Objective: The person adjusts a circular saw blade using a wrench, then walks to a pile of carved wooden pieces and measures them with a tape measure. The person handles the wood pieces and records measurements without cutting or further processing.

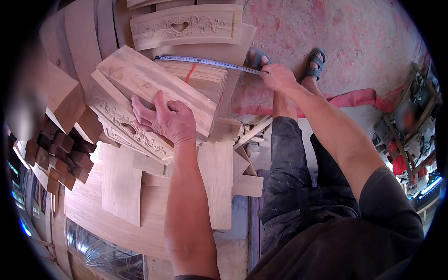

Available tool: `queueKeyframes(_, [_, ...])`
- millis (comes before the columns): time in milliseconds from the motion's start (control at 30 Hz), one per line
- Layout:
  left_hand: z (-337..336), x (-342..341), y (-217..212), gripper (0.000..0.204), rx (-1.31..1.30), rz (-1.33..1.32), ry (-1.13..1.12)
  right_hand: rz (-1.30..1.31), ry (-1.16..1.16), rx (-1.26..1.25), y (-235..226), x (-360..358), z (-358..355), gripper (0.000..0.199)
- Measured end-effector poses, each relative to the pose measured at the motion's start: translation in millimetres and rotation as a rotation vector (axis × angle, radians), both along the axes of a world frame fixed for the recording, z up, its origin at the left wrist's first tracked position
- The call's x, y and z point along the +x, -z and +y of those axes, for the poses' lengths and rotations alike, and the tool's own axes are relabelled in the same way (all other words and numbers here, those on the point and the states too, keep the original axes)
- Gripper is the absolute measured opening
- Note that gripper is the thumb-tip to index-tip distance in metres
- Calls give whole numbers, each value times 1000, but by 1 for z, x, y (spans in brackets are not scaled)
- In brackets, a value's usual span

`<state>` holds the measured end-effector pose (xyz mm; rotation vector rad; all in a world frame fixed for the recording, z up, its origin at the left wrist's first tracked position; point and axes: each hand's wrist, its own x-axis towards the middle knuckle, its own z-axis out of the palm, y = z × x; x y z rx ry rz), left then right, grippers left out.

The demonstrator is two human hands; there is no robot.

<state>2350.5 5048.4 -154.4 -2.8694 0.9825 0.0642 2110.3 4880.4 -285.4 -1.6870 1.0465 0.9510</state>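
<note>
My right hand (278, 78) is closed on one end of a tape measure (210, 61); whether the case is inside the fist is hidden. The pale blade stretches left from it, past the edges of a stack of thin boards (198, 77) with a red mark across them. My left hand (168, 116) rests on a tilted plain wooden board (140, 77), its fingers bent over the board's edge. Directly beside those fingers lies a carved wooden panel (126, 123) with scrollwork and a cut-out, on top of another carved piece.
Another carved panel (186, 27) lies at the far side. Dark-ended wooden blocks (60, 151) are piled at the left. Loose flat boards (121, 186) cover the surface nearer me. Wood offcuts (254, 135) lie beside my legs, and a cluttered rack (410, 126) stands at the right.
</note>
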Motion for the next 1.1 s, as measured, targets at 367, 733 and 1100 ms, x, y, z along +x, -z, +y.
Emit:
queueKeyframes(367, [-1, 0, 0, 34, 11, -16, 10, 29, -10, 17, 3, 1, -1, 32])
queueKeyframes(733, [1, -1, 1, 35, 16, 3, 9, 0, -47, 19, 7, -1, -4, 33])
queueKeyframes(1100, [-2, -1, -3, 34, 52, 0, -13, 23, -8, 38, 4, 2, -3, 33])
